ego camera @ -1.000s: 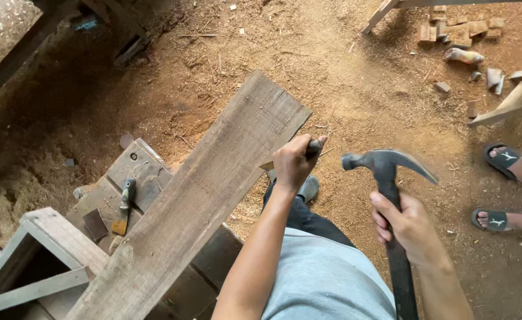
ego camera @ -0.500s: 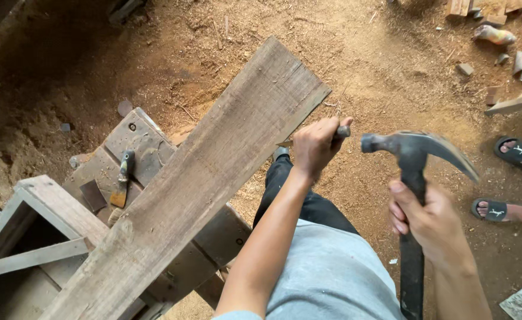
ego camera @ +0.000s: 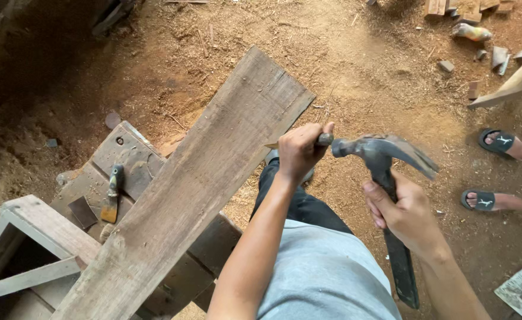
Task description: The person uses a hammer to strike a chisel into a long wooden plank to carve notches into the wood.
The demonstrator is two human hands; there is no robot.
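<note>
Hammer (ego camera: 385, 155) meets the chisel (ego camera: 323, 140), gripped tight in the right hand (ego camera: 406, 213); the left hand (ego camera: 299, 151) clamps the chisel against the plank's (ego camera: 201, 184) edge, steadying it for the strike.

Bare forearms, no sleeves visible; left hand (ego camera: 299, 151) and right hand (ego camera: 406, 213) ungloved. Light grey-blue shirt (ego camera: 326, 272) lower centre, dark trousers (ego camera: 299, 201) above it.
</note>
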